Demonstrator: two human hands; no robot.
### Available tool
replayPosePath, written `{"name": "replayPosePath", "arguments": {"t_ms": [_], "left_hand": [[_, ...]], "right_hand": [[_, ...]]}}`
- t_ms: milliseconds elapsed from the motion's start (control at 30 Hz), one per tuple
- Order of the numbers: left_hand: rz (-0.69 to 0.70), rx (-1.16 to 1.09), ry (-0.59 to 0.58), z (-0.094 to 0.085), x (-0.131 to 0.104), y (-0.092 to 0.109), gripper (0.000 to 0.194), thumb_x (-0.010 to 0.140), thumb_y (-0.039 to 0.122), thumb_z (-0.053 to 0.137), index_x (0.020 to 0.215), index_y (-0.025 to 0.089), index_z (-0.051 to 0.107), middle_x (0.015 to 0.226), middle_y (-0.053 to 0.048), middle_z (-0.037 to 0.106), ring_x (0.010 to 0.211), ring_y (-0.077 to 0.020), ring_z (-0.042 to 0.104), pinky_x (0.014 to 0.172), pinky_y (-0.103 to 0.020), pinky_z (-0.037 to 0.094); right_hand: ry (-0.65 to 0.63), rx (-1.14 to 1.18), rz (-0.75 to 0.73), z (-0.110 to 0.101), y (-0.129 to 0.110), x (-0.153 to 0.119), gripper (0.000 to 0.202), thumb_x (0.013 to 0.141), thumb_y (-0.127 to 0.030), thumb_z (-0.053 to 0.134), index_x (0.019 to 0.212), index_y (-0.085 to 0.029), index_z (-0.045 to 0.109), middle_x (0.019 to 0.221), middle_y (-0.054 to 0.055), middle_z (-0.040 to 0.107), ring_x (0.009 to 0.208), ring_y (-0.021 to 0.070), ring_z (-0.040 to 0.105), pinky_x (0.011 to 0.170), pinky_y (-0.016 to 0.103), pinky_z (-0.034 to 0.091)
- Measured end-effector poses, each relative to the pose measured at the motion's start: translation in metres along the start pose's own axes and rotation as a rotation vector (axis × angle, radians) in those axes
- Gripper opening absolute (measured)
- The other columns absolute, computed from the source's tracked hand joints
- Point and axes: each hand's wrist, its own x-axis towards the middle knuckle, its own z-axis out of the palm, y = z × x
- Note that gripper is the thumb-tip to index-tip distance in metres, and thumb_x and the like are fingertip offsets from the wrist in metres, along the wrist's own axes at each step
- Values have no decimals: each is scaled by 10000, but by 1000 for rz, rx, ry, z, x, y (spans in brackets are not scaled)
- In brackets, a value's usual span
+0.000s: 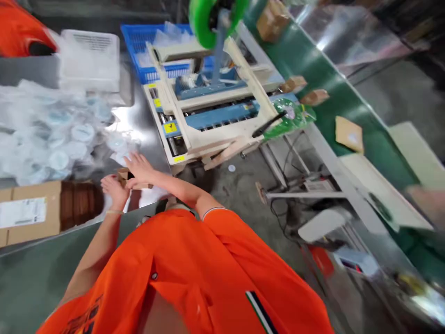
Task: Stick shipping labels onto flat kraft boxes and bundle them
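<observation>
Metal table (148, 139) bears labelled carton (54, 199); hands (114, 190) (141, 170) touch box (123, 173).

The single head view is looking steeply down from above the wearer's orange shirt (194, 269), which is filling the near foreground. Taking the shirt as landmark, the camera is facing the table (146, 125) beyond and left of it, and is catching the conveyor (375, 139) farther off, to its right.
</observation>
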Motion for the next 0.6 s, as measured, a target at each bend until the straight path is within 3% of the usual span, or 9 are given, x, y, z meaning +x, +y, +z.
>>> {"name": "replayPosePath", "arguments": {"t_ms": [67, 133, 200, 267, 367, 433, 500, 600], "left_hand": [[-86, -221, -40, 1, 3, -1, 708, 744, 551, 840, 1252, 155, 548, 1384, -265, 552, 1383, -496, 523, 1128, -699, 450], [-92, -482, -92, -2, 8, -6, 680, 745, 525, 872, 1243, 202, 539, 1324, -182, 573, 1336, -396, 561, 1145, -607, 483], [-162, -692, -98, -7, 7, -16, 727, 749, 486, 898, 1300, 220, 506, 1311, -141, 582, 1287, -309, 579, 1134, -513, 512], [-370, -796, -95, -15, -4, -25, 828, 764, 453, 909, 1414, 233, 447, 1335, -142, 600, 1233, -274, 607, 1072, -472, 552], [-576, -857, -293, -29, -29, -33, 894, 799, 467, 904, 1528, 250, 433, 1307, -155, 671, 1119, -299, 681, 939, -484, 611], [-512, -738, -353, -36, -39, -33, 930, 791, 480, 922, 1568, 234, 473, 1313, -176, 686, 1127, -339, 699, 929, -501, 622], [-396, -380, -264, -40, -42, -28, 1002, 791, 489, 930, 1635, 218, 464, 1415, -225, 630, 1257, -417, 652, 988, -554, 603], [-234, 181, -214, -31, -44, -16, 1036, 890, 451, 846, 1758, 223, 329, 1558, -286, 502, 1414, -514, 506, 1042, -642, 558]], "right_hand": [[-101, -123, 30, 15, 3, -16, 1048, 713, -298, 1026, 1597, -109, 496, 1705, 283, 455, 1488, 460, 542, 1208, 577, 490], [-95, -170, 37, 29, 11, -29, 989, 738, -266, 1009, 1594, -145, 529, 1758, 287, 383, 1528, 505, 485, 1232, 665, 448], [-33, -101, 58, 41, 21, -34, 854, 829, -255, 937, 1586, -172, 551, 1747, 270, 416, 1515, 473, 504, 1246, 676, 432], [45, 82, 116, 51, 28, -34, 818, 898, -289, 864, 1623, -169, 506, 1718, 257, 466, 1488, 414, 545, 1250, 628, 452], [113, 462, 233, 67, 32, -30, 749, 1003, -353, 707, 1669, -161, 422, 1601, 201, 609, 1398, 296, 644, 1184, 479, 544], [13, 535, 279, 75, 35, -23, 569, 1049, -371, 622, 1568, -155, 544, 1401, 139, 743, 1235, 234, 728, 1074, 382, 601], [-140, 417, 293, 74, 41, -7, 372, 1048, -360, 620, 1316, -120, 713, 1165, 99, 804, 1095, 217, 752, 1002, 342, 604], [-213, 207, 278, 58, 55, 37, 254, 1063, -237, 557, 1105, -88, 757, 1128, 140, 786, 1161, 244, 710, 1081, 376, 540]]}}
